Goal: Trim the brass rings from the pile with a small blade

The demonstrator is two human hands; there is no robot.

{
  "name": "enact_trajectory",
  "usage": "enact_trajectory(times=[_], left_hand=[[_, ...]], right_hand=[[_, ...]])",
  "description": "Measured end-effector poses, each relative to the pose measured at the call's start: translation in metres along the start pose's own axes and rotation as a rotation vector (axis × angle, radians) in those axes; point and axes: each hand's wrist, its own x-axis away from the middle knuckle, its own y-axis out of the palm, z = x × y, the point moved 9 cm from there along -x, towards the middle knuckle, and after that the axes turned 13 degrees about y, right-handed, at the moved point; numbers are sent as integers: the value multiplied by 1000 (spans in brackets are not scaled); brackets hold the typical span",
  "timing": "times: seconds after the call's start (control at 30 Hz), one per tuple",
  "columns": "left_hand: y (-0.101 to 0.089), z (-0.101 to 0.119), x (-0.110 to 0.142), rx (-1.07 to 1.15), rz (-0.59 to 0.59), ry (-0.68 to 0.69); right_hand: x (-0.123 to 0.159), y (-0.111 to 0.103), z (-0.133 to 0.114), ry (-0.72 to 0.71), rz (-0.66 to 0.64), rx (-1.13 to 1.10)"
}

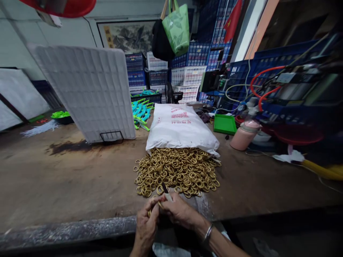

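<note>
Near the table's front edge, my left hand is closed on brass-coloured rings, with parts of them showing between the fingers. My right hand meets it from the right, closed around a small knife whose dark tip points up and away from me. One ring sits between the two hands, touching the fingers of both. Just beyond them spreads a heap of similar rings, spilling from the mouth of a white sack with red print that lies on its side.
A white ribbed panel stands upright in a black wire stand on the wooden table. Behind the sack are teal and green plastic pieces. To the right stand a green tray, a pink bottle and a machine with orange hoses.
</note>
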Motion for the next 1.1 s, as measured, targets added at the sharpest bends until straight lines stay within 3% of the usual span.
enact_trajectory(times=[0.17, 0.33, 0.5, 0.6, 0.83, 1.03, 1.1], left_hand=[[0, 13, 3, -119, 11, 126], [-2, 23, 4, -255, 5, 243], [2, 24, 5, -312, -24, 276], [6, 17, 5, -239, -62, 186], [9, -12, 17, -92, -105, -186], [12, -13, 21, 42, -107, -212], [13, -11, 21, 70, -96, -197]], right_hand=[[7, 6, 6, 58, -135, -105], [8, -12, 6, -25, 42, -104], [8, -21, -3, -176, 212, 85], [9, -22, -10, -219, 272, 163], [21, -23, -30, -347, 448, 358], [19, -20, -28, -371, 390, 363], [20, -24, -27, -375, 428, 392]])
